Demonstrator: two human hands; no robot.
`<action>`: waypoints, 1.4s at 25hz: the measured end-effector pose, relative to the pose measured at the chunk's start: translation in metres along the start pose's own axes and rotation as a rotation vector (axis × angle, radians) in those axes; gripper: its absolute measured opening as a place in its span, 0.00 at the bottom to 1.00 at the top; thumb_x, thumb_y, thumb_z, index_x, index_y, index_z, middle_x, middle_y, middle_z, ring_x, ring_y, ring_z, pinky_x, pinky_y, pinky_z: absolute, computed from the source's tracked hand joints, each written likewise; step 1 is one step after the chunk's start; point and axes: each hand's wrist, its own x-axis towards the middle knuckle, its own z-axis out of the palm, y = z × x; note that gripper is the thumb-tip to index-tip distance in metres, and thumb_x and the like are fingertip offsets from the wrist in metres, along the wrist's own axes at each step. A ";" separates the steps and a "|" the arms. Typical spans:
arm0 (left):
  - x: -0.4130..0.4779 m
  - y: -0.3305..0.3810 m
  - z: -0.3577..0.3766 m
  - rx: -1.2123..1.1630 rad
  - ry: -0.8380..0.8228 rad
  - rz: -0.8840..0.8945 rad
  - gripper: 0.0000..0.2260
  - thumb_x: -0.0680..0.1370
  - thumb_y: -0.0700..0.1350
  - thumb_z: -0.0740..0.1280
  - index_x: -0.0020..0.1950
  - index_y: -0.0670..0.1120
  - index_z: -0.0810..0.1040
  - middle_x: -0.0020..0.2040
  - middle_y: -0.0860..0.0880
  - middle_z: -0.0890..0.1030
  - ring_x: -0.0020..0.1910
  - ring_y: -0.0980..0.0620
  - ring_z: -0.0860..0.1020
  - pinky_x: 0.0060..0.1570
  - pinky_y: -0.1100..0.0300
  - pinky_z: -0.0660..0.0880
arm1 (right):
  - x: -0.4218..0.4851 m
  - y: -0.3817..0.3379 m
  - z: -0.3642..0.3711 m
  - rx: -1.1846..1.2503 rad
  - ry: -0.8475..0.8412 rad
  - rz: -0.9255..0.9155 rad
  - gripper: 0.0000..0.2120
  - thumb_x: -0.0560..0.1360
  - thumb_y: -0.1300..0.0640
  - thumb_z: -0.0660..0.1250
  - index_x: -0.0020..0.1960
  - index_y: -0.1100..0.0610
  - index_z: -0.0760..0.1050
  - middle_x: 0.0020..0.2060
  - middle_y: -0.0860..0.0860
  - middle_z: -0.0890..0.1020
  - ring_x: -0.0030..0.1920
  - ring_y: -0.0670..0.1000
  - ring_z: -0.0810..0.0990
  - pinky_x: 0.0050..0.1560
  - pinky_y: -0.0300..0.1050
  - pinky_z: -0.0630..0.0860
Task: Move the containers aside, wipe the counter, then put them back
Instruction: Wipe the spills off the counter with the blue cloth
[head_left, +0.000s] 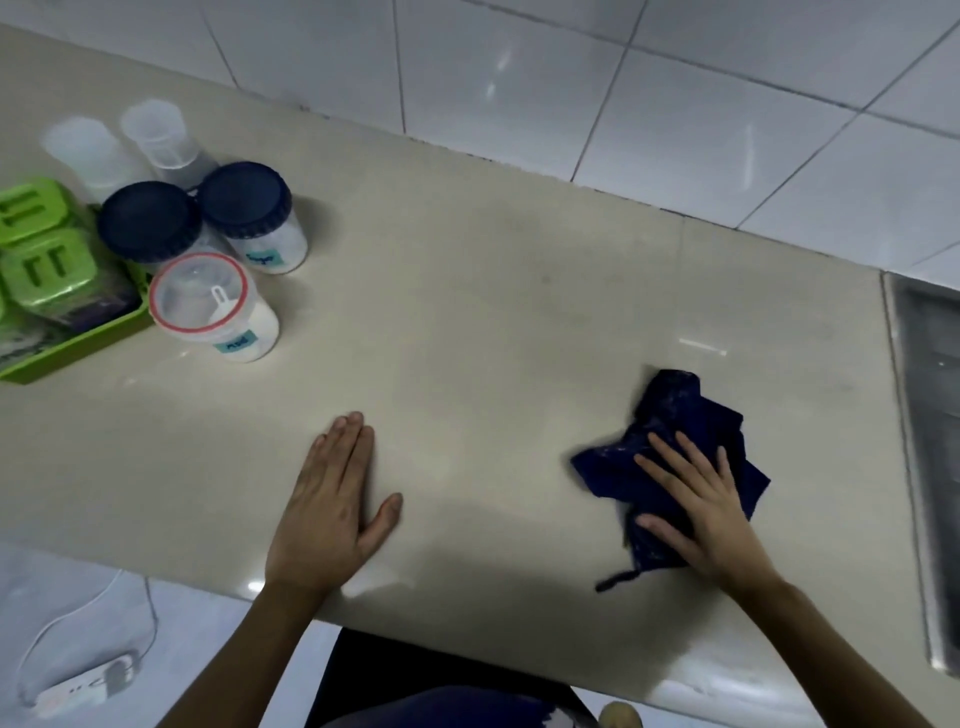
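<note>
The right hand lies flat with fingers spread, pressing a crumpled dark-blue cloth onto the beige stone counter near its front edge, toward the right end. The left hand rests palm-down and open on bare counter at the front edge, holding nothing. The plastic containers, two with navy lids and one with a red-rimmed clear lid, stand grouped at the far left end, beside a green plastic tray.

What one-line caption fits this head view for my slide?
Right hand presses a dark blue cloth on the counter; left hand flat, jars aside.
</note>
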 end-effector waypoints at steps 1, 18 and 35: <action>0.001 0.000 0.000 -0.002 0.007 0.000 0.34 0.77 0.58 0.57 0.75 0.38 0.60 0.78 0.42 0.59 0.78 0.46 0.54 0.76 0.48 0.54 | 0.005 -0.007 0.003 -0.030 0.007 0.013 0.31 0.75 0.34 0.55 0.75 0.45 0.58 0.76 0.49 0.60 0.77 0.54 0.52 0.71 0.72 0.47; 0.001 0.000 -0.001 -0.026 -0.034 -0.055 0.34 0.77 0.60 0.59 0.77 0.42 0.57 0.78 0.45 0.56 0.78 0.50 0.53 0.76 0.54 0.52 | 0.245 -0.189 0.039 -0.043 -0.034 -0.430 0.25 0.78 0.37 0.51 0.74 0.41 0.60 0.76 0.43 0.58 0.77 0.51 0.50 0.69 0.74 0.42; 0.000 0.000 -0.001 -0.008 -0.007 -0.042 0.33 0.78 0.59 0.59 0.77 0.41 0.57 0.78 0.44 0.56 0.78 0.49 0.52 0.77 0.52 0.50 | 0.167 -0.146 0.039 -0.003 0.145 -0.182 0.26 0.79 0.38 0.53 0.73 0.47 0.65 0.75 0.46 0.63 0.77 0.50 0.53 0.74 0.66 0.45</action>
